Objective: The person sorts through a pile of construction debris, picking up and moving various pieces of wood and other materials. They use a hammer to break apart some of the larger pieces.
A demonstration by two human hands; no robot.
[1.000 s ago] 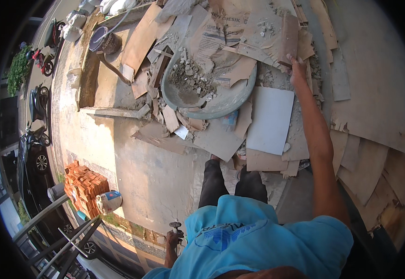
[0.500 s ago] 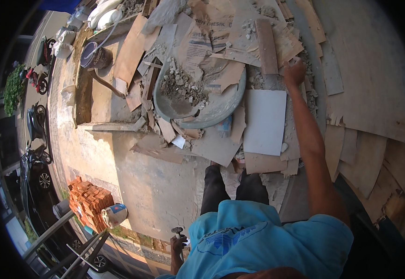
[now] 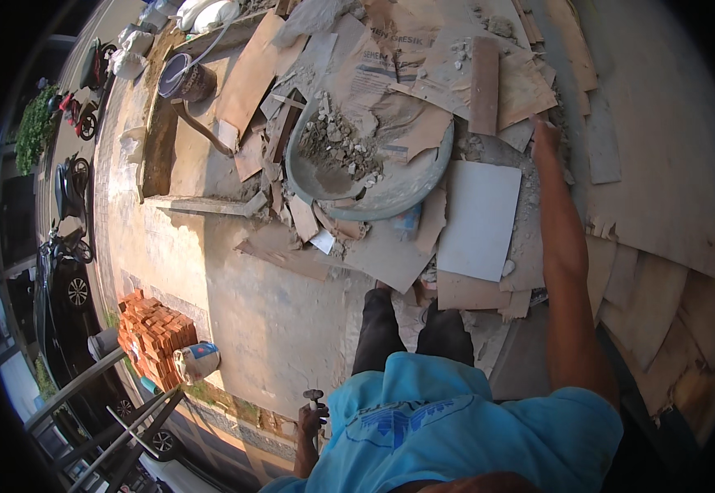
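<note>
One basin (image 3: 413,191) holds rubble (image 3: 334,148) and torn paper (image 3: 420,133); contents of bucket (image 3: 196,85) unclear. Left hand (image 3: 311,419) grips hammer (image 3: 314,395) beside shirt (image 3: 406,415). Right hand (image 3: 546,138) near scrap sheet (image 3: 526,99), right of plank (image 3: 484,86) lying near basin; cannot tell whether it grips anything.

Outdoor building site | stacked orange bricks (image 3: 156,335) | basin (image 3: 413,187) of rubble (image 3: 331,144) | torn paper sack (image 3: 374,78) | parked motorbikes (image 3: 68,187)

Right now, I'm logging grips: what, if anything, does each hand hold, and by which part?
Left hand: a hammer, by its handle just below the head. Right hand: can't tell.
</note>
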